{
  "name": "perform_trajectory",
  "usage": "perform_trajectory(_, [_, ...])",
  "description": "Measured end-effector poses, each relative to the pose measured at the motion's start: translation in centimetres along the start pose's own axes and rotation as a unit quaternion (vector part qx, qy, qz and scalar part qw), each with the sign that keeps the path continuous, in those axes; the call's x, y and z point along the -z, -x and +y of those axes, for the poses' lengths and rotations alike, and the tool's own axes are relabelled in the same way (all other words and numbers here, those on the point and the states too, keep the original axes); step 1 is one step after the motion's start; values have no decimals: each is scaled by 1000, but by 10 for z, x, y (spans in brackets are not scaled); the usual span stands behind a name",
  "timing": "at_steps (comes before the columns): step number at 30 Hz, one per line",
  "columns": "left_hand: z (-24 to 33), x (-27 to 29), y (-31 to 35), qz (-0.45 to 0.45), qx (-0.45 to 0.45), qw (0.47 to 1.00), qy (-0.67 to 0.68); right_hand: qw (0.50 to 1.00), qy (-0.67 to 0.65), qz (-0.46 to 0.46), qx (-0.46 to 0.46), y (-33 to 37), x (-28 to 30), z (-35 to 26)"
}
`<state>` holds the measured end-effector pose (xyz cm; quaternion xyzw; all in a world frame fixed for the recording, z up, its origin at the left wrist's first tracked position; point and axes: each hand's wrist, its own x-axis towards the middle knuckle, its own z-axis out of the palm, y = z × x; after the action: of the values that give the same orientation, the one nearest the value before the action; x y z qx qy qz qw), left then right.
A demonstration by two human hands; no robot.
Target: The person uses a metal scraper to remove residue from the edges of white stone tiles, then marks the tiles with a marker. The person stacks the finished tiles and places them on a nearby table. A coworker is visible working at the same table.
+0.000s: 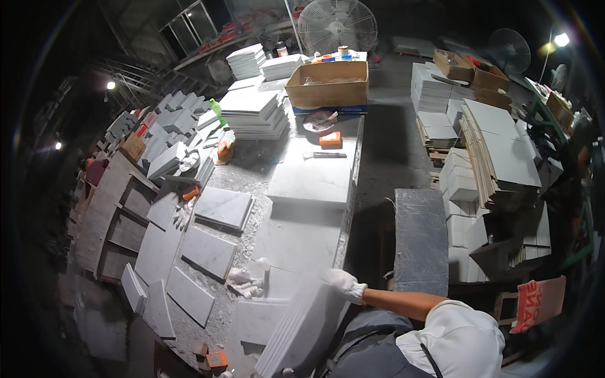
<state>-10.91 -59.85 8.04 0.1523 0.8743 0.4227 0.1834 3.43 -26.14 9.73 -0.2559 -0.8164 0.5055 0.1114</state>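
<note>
My right hand (345, 285), in a white glove, reaches in from the right and grips the far end of several white marble tiles (296, 324). These stand together on edge, leaning, at the near end of the workbench (255, 183). My left hand does not show clearly; small white shapes at the lower edge cannot be made out. Left of the tiles lies a crumpled pair of white gloves (244, 283). A flat marble slab (296, 236) lies beyond my right hand, with a thicker slab stack (309, 179) behind it.
Loose tiles (209, 254) lie along the bench's left side. An orange block (330, 138), a brush-like tool (324, 155) and a cardboard box (328, 85) sit farther back. A dark-topped stand (421, 242) and stacked flat cartons (504, 154) are at the right. A large fan (337, 28) stands behind.
</note>
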Motion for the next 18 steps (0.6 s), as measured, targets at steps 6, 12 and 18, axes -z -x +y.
perform_trajectory(6, [26,-24,-35,67,-3,998,-21,998,1,-63,13,-119,-37,5])
perform_trajectory(12, [29,-37,-60,90,-7,995,-31,943,-306,-90,-91,-142,-72,25])
perform_trajectory(18, [29,-42,-67,105,-22,993,-42,948,-302,-91,-44,-136,-72,45])
